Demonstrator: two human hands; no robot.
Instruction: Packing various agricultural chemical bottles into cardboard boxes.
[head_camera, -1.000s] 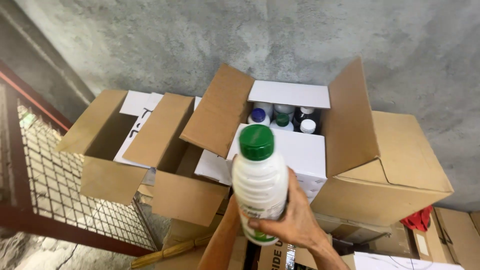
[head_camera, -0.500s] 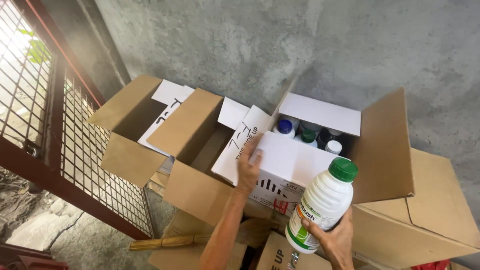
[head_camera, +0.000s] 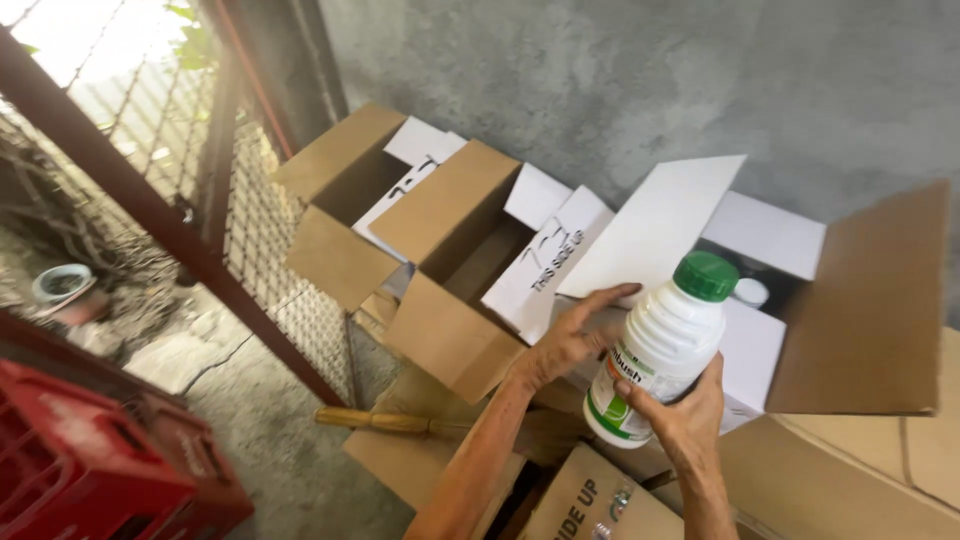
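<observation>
My right hand (head_camera: 678, 414) grips a white plastic bottle (head_camera: 658, 350) with a green cap and a green-and-white label, held upright in front of an open cardboard box (head_camera: 860, 300). My left hand (head_camera: 572, 335) reaches under the box's white inner flap (head_camera: 655, 225), fingers spread against it, and the flap stands raised. Inside that box one white bottle cap (head_camera: 750, 291) shows; the rest is hidden by the flap and the held bottle.
Two more open, empty-looking cardboard boxes (head_camera: 450, 250) stand to the left against a grey concrete wall. A closed carton (head_camera: 590, 500) lies below. A rusty mesh gate (head_camera: 170, 200) runs along the left, a red crate (head_camera: 90, 460) at bottom left, a wooden stick (head_camera: 380, 422) on the floor.
The view has swung left and closer. My left hand has lifted the white flap up over the box, hiding most of the bottles inside. The right hand still holds the bottle.
</observation>
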